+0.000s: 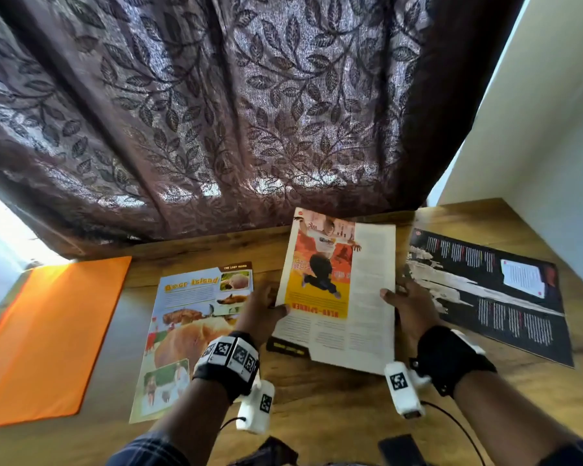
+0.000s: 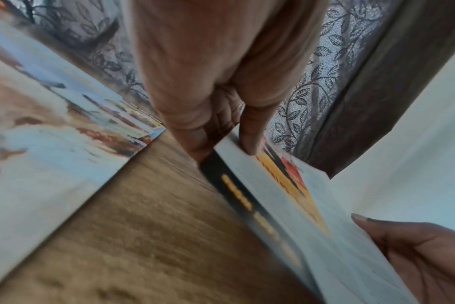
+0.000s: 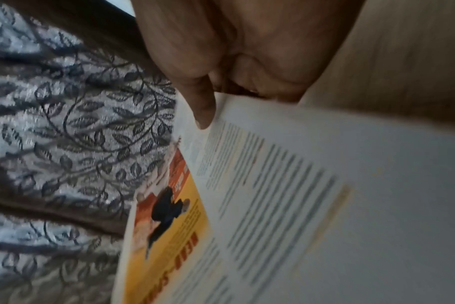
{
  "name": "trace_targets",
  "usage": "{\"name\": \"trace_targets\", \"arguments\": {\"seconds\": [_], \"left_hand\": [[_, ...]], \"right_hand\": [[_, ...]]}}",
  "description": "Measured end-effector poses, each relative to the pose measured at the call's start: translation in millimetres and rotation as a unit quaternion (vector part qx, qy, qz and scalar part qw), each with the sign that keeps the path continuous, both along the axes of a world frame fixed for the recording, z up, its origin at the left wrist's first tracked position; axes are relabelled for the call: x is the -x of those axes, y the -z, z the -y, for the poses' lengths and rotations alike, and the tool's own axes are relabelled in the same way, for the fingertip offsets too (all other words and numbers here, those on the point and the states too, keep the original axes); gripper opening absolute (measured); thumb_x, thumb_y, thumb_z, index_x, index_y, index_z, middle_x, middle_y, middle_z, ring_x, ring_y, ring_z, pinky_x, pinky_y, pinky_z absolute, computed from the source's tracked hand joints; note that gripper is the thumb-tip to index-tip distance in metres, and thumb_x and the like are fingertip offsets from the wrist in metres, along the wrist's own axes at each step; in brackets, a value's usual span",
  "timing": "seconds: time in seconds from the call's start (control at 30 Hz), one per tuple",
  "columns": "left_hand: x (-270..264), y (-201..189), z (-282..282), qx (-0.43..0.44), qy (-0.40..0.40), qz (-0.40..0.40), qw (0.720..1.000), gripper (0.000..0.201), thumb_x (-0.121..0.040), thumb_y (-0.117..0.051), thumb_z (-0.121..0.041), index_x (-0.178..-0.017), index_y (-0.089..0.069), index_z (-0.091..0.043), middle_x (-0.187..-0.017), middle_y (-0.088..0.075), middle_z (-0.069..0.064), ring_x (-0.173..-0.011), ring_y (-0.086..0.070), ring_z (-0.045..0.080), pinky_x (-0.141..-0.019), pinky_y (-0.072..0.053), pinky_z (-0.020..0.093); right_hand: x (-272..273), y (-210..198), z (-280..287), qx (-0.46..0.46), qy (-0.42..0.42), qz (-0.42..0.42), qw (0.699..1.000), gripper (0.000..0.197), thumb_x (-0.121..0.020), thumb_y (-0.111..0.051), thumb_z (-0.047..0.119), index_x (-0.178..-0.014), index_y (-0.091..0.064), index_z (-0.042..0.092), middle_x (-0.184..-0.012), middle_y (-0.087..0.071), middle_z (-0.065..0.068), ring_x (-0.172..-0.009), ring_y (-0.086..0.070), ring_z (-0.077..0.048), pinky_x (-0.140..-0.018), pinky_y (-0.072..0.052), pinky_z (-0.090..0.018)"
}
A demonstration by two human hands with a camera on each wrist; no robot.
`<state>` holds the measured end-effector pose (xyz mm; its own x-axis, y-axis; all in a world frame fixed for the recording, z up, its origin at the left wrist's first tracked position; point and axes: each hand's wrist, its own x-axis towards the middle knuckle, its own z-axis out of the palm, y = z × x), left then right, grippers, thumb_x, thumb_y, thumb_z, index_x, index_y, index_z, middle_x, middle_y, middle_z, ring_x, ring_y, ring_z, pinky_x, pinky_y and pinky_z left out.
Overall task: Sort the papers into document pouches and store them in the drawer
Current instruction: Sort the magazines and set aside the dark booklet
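Both hands hold a stack of printed pages (image 1: 347, 294) tilted up off the wooden table (image 1: 317, 408); its top sheet shows a yellow and orange picture with text columns. My left hand (image 1: 266, 311) pinches the stack's left edge, thumb on top (image 2: 249, 142). My right hand (image 1: 404, 304) pinches the right edge, thumb on the page (image 3: 204, 111). A black sheet (image 2: 237, 189) with yellow lettering lies lowest in the stack. An orange document pouch (image 1: 51, 334) lies flat at the table's left. No drawer is in view.
A colourful animal page (image 1: 189, 334) lies flat left of the stack. A dark page with white text (image 1: 492, 290) lies to the right. A brown leaf-patterned curtain (image 1: 216, 112) hangs behind the table, and a white wall (image 1: 535, 129) stands at the right.
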<state>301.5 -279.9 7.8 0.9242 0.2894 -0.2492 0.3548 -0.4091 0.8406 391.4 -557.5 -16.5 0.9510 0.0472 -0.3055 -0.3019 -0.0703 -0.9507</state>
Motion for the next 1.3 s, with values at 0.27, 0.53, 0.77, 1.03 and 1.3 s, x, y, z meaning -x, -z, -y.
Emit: {"name": "trace_targets", "arguments": {"seconds": [0.27,0.53,0.77,1.03,1.3], "left_hand": [[-14.7,-54.5,-9.8,-0.284,0.067,0.018,0.956,0.031,-0.096,-0.056,-0.012,-0.124,-0.065,-0.022,-0.109,-0.073,0.005,-0.093,-0.066,0.023,-0.069,-0.043,0.029],[-31.2,-82.8,11.1,-0.386,0.140,0.109,0.906,0.024,-0.097,-0.056,-0.025,-0.118,-0.068,-0.031,-0.111,-0.074,-0.003,-0.096,-0.069,0.023,-0.069,-0.047,0.028],[-19.2,-55.1,-32.5,-0.121,-0.097,0.129,0.980,0.063,-0.070,-0.065,-0.067,-0.119,-0.056,-0.029,-0.109,-0.072,0.000,-0.094,-0.070,0.026,-0.079,-0.059,0.047],[-4.3,-7.1,-26.1,0.126,-0.175,0.103,0.971,0.068,-0.078,-0.062,-0.073,-0.122,-0.060,-0.021,-0.112,-0.072,0.007,-0.095,-0.067,0.022,-0.080,-0.055,0.042],[1.7,-6.5,-13.0,0.182,-0.089,0.075,0.976,0.016,-0.092,-0.067,-0.015,-0.106,-0.069,-0.022,-0.110,-0.075,0.007,-0.103,-0.072,0.032,-0.082,-0.059,0.057]], "right_hand": [[-7.9,-29.8,-7.0,0.328,-0.025,0.345,0.879,0.053,-0.083,-0.064,0.017,-0.135,-0.050,0.015,-0.139,-0.051,-0.013,-0.128,-0.046,-0.031,-0.104,-0.043,-0.047],[-21.6,-87.8,-70.3,0.480,-0.270,0.492,0.674,0.036,-0.086,-0.056,0.025,-0.121,-0.062,0.029,-0.131,-0.061,0.004,-0.112,-0.064,-0.021,-0.112,-0.020,-0.047],[-30.7,-93.6,-49.7,0.372,-0.194,0.398,0.816,0.019,-0.089,-0.059,0.014,-0.106,-0.069,0.017,-0.098,-0.074,-0.009,-0.088,-0.068,-0.030,-0.076,-0.053,-0.040],[-41.6,-76.6,-23.5,0.247,-0.105,0.257,0.928,0.006,-0.088,-0.065,0.013,-0.093,-0.068,0.014,-0.084,-0.069,0.000,-0.078,-0.063,-0.021,-0.069,-0.043,-0.031],[-26.6,-59.8,-21.8,0.167,-0.036,0.191,0.967,0.012,-0.092,-0.063,0.011,-0.095,-0.069,0.021,-0.091,-0.074,-0.001,-0.082,-0.068,-0.023,-0.078,-0.054,-0.040]]}}
